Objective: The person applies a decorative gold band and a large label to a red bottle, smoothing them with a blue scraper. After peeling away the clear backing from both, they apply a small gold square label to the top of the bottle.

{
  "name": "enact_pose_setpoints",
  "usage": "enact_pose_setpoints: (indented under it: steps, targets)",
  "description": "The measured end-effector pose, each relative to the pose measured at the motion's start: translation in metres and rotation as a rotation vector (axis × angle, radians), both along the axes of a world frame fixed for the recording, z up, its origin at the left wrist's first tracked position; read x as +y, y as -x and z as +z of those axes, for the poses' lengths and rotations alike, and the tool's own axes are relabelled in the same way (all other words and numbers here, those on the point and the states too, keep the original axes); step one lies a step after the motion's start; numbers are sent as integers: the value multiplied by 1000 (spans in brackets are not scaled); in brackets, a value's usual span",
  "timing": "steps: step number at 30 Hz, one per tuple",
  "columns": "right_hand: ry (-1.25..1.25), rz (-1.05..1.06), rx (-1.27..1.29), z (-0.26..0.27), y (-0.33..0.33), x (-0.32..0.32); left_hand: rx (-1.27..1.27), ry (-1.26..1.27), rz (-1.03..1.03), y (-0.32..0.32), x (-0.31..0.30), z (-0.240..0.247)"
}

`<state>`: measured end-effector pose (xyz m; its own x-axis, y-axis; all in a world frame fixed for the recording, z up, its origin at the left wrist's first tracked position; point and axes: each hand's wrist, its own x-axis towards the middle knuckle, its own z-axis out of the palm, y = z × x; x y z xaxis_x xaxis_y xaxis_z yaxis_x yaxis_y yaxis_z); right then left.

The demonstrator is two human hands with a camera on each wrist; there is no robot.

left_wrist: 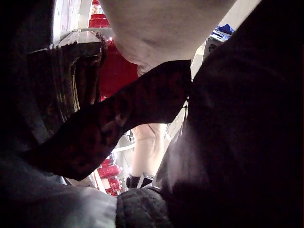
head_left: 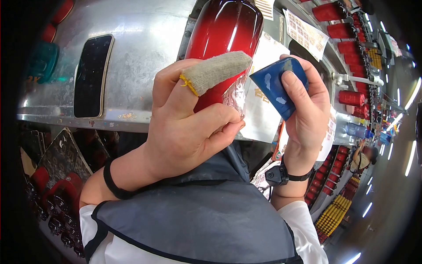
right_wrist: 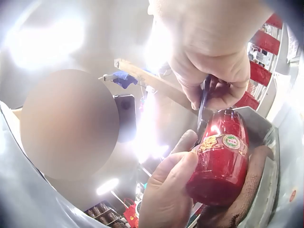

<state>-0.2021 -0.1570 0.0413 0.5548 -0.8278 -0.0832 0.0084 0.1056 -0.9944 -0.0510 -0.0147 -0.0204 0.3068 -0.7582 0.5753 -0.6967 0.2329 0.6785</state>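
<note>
A glossy red bottle point(head_left: 224, 33), darkening to black at one end, lies in front of me. In the right wrist view the bottle point(right_wrist: 221, 168) shows a gold decorated band with a round green and white emblem point(right_wrist: 231, 141). My left hand point(head_left: 184, 119) grips it, one finger wearing a grey knitted finger sleeve point(head_left: 220, 70) with a yellow edge laid across the red surface. Beside the bottle, my right hand point(head_left: 303, 101) pinches a blue scraper point(head_left: 274, 86), its thumb on the flat face. Cloth and a dark strap mostly block the left wrist view.
A dark phone point(head_left: 93, 77) lies on the metal bench point(head_left: 140, 53) at left. Printed label sheets point(head_left: 305, 31) are at the upper right, with white paper point(head_left: 263, 119) nearer. Rows of red bottles point(head_left: 347, 48) stand at right, and another person point(head_left: 362, 158) is further off.
</note>
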Motion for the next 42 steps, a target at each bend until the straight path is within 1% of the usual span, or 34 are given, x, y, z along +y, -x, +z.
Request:
enact_pose_setpoints:
  steps: [2,5,7,8,10,11,12,14,16,18,21,22,24,26,29,30,32,33,34,36,42]
  targets:
    - [-30,3,-21,-1,0,0,-1,-1,0,0,0,0]
    - [1,10,30,1,1,5,5,0,2,0,0,0]
    - [156,-41,135,8,-1,15,7,7,5,0,-1,0]
    - [156,-41,135,7,0,18,7,8,5,0,0,-1]
    - [501,58,158,7,0,20,-3,11,3,0,0,-2]
    - [633,98,211,9,0,20,-4,12,1,0,0,-2]
    - [633,96,212,9,-1,21,-9,16,3,0,-1,-2]
    - [833,145,255,8,-2,22,-15,20,3,0,-1,-2]
    - [858,136,240,3,-1,20,-19,6,-3,-1,-1,-1]
    - [862,70,217,1,-1,18,-14,3,-5,-1,0,0]
    - [855,40,210,3,-1,19,-8,-2,-7,-1,1,0]
    - [855,39,209,4,-1,20,-7,-5,-7,-2,1,0]
    - [872,134,187,6,-2,21,-3,-12,-13,-2,1,1]
    - [856,131,187,4,-2,22,3,-16,-23,-2,1,2]
    - [944,41,234,1,-2,19,27,-26,-16,-1,2,4]
    - [944,37,233,2,-2,19,35,-40,-24,-2,3,5]
    - [1030,12,277,5,-1,19,39,-51,-38,-4,3,8]
    - [1022,35,281,8,0,22,36,-61,-49,-5,3,9]
    - [1112,128,293,13,1,22,33,-71,-59,-7,3,11]
    - [1103,140,296,15,1,28,26,-77,-75,-9,4,12]
    - [1154,78,350,10,3,28,35,-87,-104,-12,3,12]
